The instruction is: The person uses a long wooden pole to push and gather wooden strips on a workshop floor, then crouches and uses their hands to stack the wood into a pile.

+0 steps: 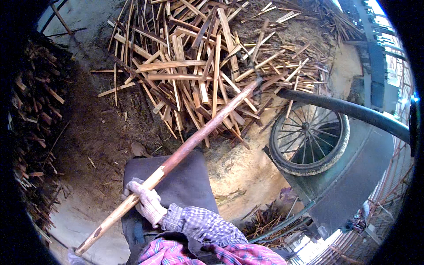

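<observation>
Down at the lower edge, the butt of a long wooden pole (176,154) sits nearest the person, by the lower-left corner, where a pale scrap that may be the left hand (70,255) touches it — too little shows to tell how its fingers stand. A bit higher up the shaft, the right hand (145,201), in a knitted work glove with a checked sleeve behind it, has its fingers clenched around the pole. The pole's long axis runs on a diagonal, from lower left up to upper right, crossing over the person's dark trouser leg (185,181) and a shoe tip (139,150) on the dirt floor (97,132). Its far end points into the big heap of split wood strips (198,66), and the tool head there is lost among the sticks. To the right, a wheelbarrow (353,176) lies beside the heap, its spoked wheel (309,137) facing up, a dark handle (344,108) crossing above it; what is in its tray cannot be told. Off left, stacked dark firewood (35,115) lines the edge.
</observation>
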{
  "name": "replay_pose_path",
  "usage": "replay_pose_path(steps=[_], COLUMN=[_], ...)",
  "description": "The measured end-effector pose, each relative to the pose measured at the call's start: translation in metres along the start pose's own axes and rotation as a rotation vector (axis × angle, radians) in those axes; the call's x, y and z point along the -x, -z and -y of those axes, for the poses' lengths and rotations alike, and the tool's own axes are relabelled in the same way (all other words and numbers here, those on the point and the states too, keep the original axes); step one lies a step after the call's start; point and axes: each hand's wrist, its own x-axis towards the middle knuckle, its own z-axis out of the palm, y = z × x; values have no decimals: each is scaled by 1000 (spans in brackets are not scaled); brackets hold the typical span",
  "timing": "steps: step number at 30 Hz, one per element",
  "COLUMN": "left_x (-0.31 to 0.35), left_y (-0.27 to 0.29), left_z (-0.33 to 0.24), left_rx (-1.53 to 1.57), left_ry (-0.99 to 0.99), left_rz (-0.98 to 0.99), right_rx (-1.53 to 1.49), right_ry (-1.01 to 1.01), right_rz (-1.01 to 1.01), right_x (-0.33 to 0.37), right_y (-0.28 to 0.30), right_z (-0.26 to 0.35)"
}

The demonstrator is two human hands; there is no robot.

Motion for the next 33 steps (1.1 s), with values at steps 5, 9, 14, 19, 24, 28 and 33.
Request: replay_pose_path(steps=[5, 9, 14, 19, 24, 28, 33], left_x=[16, 82, 48, 58, 42, 14, 8], left_y=[23, 87, 91, 145, 167, 144, 139], left_z=[-74, -265, -432, -557, -587, -582, -597], left_rx=[105, 44, 376, 440, 505, 477, 536], left_ry=[-76, -38, -295, -410, -276, -264, -287], left_rz=[104, 49, 76, 232, 333, 394, 428], right_rx=[104, 292, 542, 880, 1327, 1654, 1999], right_ry=[172, 280, 610, 639, 924, 497, 481], right_rz=[-129, -127, -56, -16, -706, -1243, -1212], right_x=[29, 18, -39, -95, -176, -208, -238], right_y=[9, -1, 8, 54, 145, 168, 146], right_z=[80, 184, 378, 507, 630, 662, 648])
